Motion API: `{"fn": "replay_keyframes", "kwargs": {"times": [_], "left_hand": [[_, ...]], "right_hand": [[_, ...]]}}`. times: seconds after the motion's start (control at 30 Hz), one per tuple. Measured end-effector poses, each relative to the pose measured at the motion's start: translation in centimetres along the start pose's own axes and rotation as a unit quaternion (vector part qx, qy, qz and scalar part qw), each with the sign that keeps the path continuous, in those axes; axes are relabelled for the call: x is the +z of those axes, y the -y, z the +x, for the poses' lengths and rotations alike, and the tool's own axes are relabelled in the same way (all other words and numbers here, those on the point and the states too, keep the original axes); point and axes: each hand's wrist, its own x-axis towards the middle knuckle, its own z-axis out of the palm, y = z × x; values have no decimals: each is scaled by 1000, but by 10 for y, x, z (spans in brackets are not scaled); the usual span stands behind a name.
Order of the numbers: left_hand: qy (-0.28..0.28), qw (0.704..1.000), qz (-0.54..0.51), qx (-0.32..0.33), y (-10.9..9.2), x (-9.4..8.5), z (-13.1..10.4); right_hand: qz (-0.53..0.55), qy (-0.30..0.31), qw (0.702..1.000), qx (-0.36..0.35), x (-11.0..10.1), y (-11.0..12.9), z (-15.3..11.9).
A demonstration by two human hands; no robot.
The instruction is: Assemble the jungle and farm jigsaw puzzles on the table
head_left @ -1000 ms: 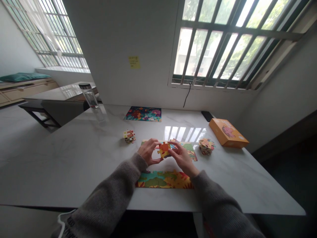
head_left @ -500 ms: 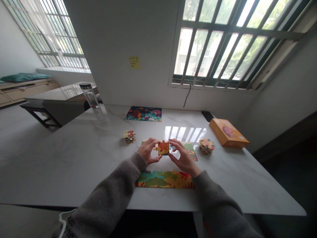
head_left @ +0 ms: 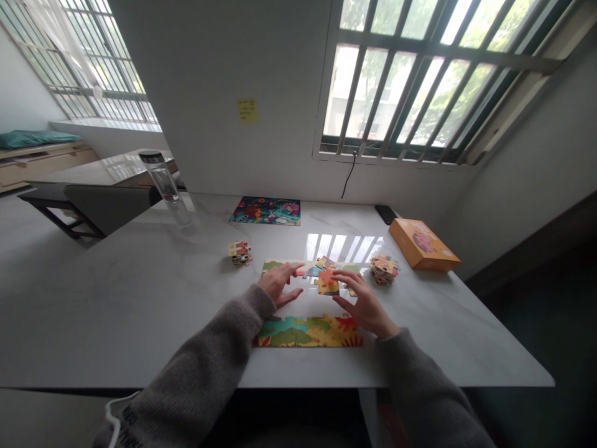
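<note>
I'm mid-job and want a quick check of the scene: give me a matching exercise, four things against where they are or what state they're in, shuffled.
Things:
1. Left hand
2. Right hand
3. Orange box
4. Yellow note

Places and states:
A. Stuck to the wall
B. Holding an orange-and-yellow puzzle piece
C. Open, with no piece in its grasp
D. Near the black phone

Pairs: 1-C, 2-B, 3-D, 4-A

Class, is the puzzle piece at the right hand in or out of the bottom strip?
Out: white tabletop shows between the puzzle piece and the bottom strip.
</note>
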Motion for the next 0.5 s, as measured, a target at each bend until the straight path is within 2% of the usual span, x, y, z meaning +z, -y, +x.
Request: {"fn": "replay_keyframes", "kwargs": {"times": [0.17, 0.27, 0.37, 0.5], "left_hand": [[15, 999, 7, 32, -1, 3, 0], [23, 998, 12, 52, -2, 4, 1], [36, 997, 4, 61, -3, 5, 0], [48, 997, -12, 57, -2, 8, -1]], "right_hand": [[-39, 15, 997, 66, -29, -16, -66], [-51, 63, 992, 93, -45, -15, -95], [-58, 106, 988, 98, -57, -11, -111], [-91, 129, 981, 109, -62, -11, -119]]}}
